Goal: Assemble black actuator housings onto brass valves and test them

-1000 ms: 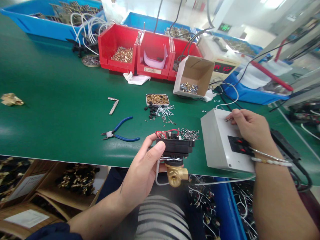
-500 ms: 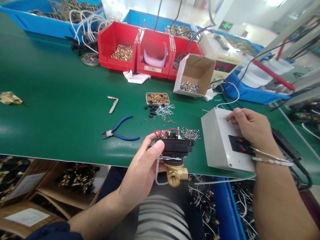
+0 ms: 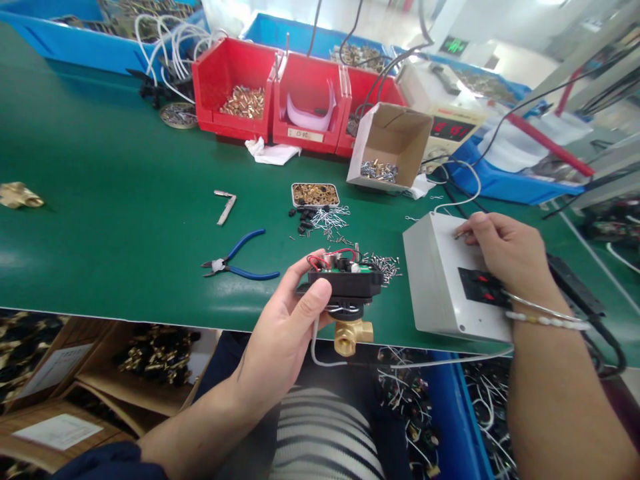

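Observation:
My left hand grips a motorized brass valve, its fingers wrapped round the black housing. The housing's top is uncovered, showing a green circuit board and red wires. Below it hangs the brass valve body, and a grey cable runs off to the right. My right hand pinches a small metal toggle switch on the top of a grey control box. A black terminal with red parts sits on that box beside the wrist.
Blue-handled cutters, a socket wrench and a tin of brass parts lie on the green table. Loose screws lie behind the valve. Red bins, a cardboard box and a power supply stand farther back.
My left hand has tipped the valve slightly, so more of the circuit board shows and the brass body sits a little higher. My right hand stays at the switch.

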`<state>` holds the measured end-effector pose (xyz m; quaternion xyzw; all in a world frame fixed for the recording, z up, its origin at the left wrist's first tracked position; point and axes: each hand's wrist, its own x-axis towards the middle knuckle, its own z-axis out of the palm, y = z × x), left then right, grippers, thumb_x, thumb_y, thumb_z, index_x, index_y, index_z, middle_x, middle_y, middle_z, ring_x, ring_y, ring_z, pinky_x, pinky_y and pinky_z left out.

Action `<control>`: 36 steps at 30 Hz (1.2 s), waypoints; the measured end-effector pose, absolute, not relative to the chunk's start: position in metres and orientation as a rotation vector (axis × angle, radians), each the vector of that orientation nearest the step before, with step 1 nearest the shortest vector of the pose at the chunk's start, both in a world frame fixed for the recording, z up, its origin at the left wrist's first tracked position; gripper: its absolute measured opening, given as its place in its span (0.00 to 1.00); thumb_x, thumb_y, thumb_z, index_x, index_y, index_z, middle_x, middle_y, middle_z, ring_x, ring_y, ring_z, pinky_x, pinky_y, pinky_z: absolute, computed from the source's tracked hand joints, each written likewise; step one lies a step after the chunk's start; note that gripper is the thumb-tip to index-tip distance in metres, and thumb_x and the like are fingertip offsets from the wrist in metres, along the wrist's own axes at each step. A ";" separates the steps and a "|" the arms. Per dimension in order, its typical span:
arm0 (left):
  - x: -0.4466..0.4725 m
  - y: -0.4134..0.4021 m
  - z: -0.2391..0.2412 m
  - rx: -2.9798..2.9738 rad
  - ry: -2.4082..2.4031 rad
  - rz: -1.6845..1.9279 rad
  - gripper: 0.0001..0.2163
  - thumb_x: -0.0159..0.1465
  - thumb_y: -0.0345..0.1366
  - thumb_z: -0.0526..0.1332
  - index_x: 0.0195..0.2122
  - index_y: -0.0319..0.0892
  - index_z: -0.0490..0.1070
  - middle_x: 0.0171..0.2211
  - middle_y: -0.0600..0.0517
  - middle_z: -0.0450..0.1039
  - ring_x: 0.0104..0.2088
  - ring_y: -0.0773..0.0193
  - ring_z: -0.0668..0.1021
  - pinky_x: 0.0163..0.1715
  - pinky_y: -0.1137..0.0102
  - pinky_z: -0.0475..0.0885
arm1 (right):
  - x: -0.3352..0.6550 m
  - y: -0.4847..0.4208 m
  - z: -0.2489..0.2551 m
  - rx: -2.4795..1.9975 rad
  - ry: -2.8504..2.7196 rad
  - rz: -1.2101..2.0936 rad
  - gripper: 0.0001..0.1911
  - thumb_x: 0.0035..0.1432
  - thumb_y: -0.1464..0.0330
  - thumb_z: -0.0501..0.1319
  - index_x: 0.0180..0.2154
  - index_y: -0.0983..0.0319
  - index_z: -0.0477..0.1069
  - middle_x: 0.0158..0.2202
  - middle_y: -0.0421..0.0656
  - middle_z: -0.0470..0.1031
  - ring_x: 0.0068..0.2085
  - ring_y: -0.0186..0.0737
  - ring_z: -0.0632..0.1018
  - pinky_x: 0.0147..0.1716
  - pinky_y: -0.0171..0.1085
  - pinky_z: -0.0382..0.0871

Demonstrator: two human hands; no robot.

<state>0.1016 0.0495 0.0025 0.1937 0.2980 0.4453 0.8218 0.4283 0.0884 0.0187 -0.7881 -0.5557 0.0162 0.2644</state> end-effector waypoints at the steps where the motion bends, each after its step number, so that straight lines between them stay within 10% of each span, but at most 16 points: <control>1: 0.102 0.051 0.002 0.399 0.632 0.957 0.17 0.67 0.36 0.63 0.57 0.45 0.67 0.51 0.48 0.77 0.42 0.61 0.82 0.43 0.69 0.77 | 0.429 0.088 0.018 -2.132 -1.492 0.044 0.39 0.50 0.32 0.49 0.25 0.60 0.73 0.22 0.46 0.71 0.28 0.49 0.76 0.32 0.42 0.69; 10: 0.101 0.052 0.002 0.226 0.534 0.768 0.16 0.73 0.38 0.51 0.42 0.34 0.77 0.36 0.42 0.82 0.36 0.58 0.84 0.35 0.69 0.79 | 0.434 0.090 0.013 -2.112 -1.389 0.085 0.46 0.48 0.26 0.45 0.21 0.61 0.72 0.26 0.51 0.75 0.29 0.48 0.77 0.31 0.42 0.70; 36: 0.099 0.052 0.000 0.179 0.391 0.725 0.24 0.75 0.38 0.44 0.40 0.32 0.79 0.32 0.43 0.82 0.31 0.62 0.84 0.34 0.70 0.79 | 0.431 0.088 0.016 -2.095 -1.453 0.138 0.41 0.48 0.30 0.49 0.27 0.61 0.73 0.26 0.48 0.74 0.29 0.47 0.75 0.32 0.41 0.68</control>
